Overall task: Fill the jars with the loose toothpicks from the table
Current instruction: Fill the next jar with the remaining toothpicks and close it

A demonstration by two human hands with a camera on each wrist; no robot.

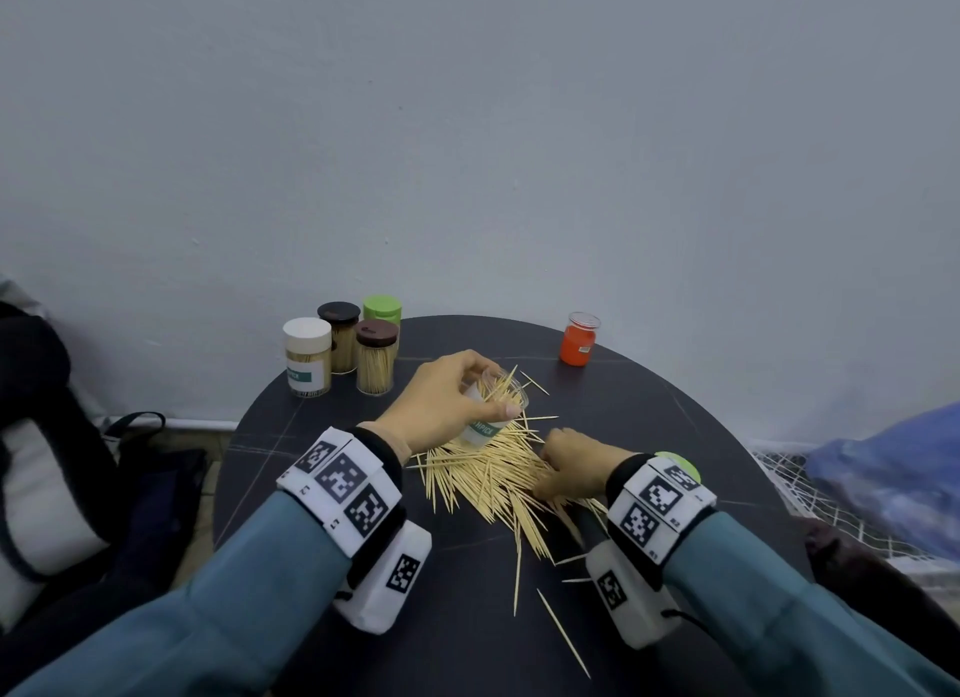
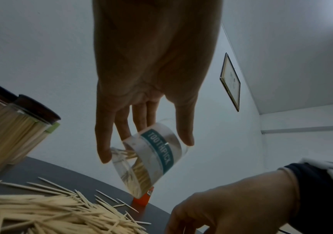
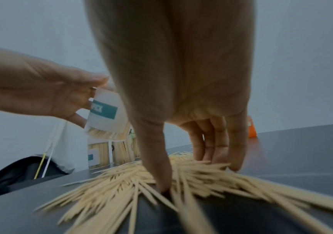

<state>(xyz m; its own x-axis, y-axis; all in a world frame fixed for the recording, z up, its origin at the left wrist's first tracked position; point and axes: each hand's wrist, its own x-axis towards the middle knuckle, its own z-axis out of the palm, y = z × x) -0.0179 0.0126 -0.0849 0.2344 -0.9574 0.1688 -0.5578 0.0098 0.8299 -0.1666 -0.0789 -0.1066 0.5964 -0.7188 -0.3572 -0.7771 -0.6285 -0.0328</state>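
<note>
- Hundreds of loose toothpicks [image 1: 485, 480] lie in a heap on the near middle of your dark round table [image 1: 649, 415], with a few strays [image 1: 563, 639] scattered toward the near edge.
- Your left hand [image 1: 441, 400] grips an open clear jar [image 1: 493, 410] from above, fingers and thumb curled round its wall; the jar hangs tilted over the far side of the heap, clear of the table.
- In the left wrist view the jar's label [image 2: 161, 152] reads TOOTHPICK on a teal band, and a small bunch of toothpicks sits inside against the lower wall.
- Some toothpicks poke out of the jar's mouth, which faces up and away from you.
- Your right hand [image 1: 569, 467] is down on the right side of the heap; in the right wrist view its fingertips [image 3: 217, 158] and thumb [image 3: 159, 174] press into the toothpicks, fingers close together and thumb apart from them.
- Whether that hand already pinches any toothpicks, you cannot tell from these views.
- Four capped jars stand in a cluster at the table's far left: a white-lidded jar [image 1: 307, 356], two dark-lidded jars [image 1: 374, 356] and a green-lidded jar [image 1: 383, 309], all showing toothpicks packed upright where their walls are visible.
- An orange jar [image 1: 579, 338] with a clear lid stands alone at the far right edge, well apart from the heap.
- A green lid [image 1: 678, 462] peeks out just behind your right wrist band.
</note>
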